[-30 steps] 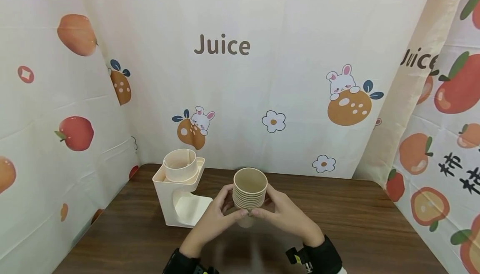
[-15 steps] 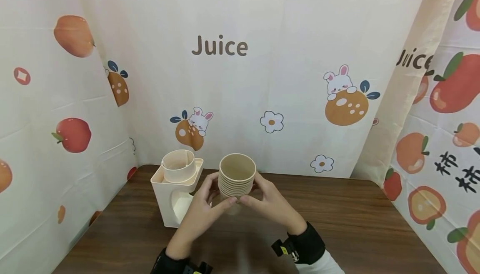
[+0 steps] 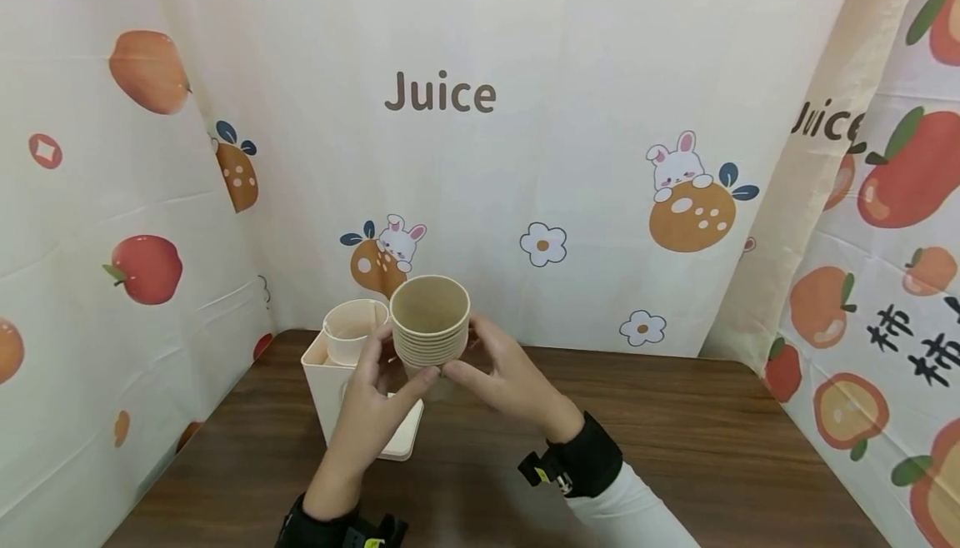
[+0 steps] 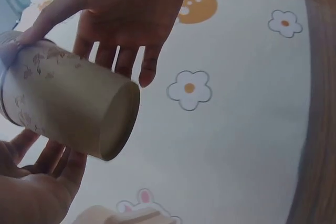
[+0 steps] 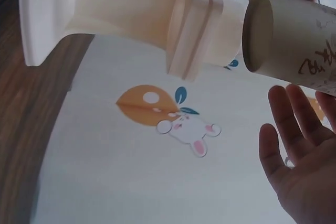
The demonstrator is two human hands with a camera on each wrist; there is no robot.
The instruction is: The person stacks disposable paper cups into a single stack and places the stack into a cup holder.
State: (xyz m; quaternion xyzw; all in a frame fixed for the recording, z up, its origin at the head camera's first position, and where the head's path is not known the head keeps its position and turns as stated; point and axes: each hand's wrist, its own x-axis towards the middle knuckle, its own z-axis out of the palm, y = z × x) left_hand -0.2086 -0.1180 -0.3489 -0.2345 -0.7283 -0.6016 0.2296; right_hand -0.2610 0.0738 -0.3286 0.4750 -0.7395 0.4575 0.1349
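My two hands hold a stack of beige paper cups (image 3: 431,331) between them, raised off the table with its mouth up. My left hand (image 3: 371,411) grips the left side and my right hand (image 3: 510,377) the right, the thumbs close together at the front. Brown printing marks the wall of the lowest cup (image 4: 73,98), whose base juts out below the fingers. Just behind my left hand stands a cream cup dispenser (image 3: 318,398) with a round tube (image 3: 352,331) on top. The stack overlaps that tube's right edge in the head view. Part of the dispenser's base (image 3: 405,435) shows below my left hand.
The dark wood table (image 3: 675,448) extends to the right of the hands. A white curtain (image 3: 480,173) printed with fruit, rabbits and flowers hangs behind it, with similar cloth at both sides.
Both hands have carried the cup stack up and to the left, from in front of the table's middle to beside the dispenser's tube. The dispenser stays where it was.
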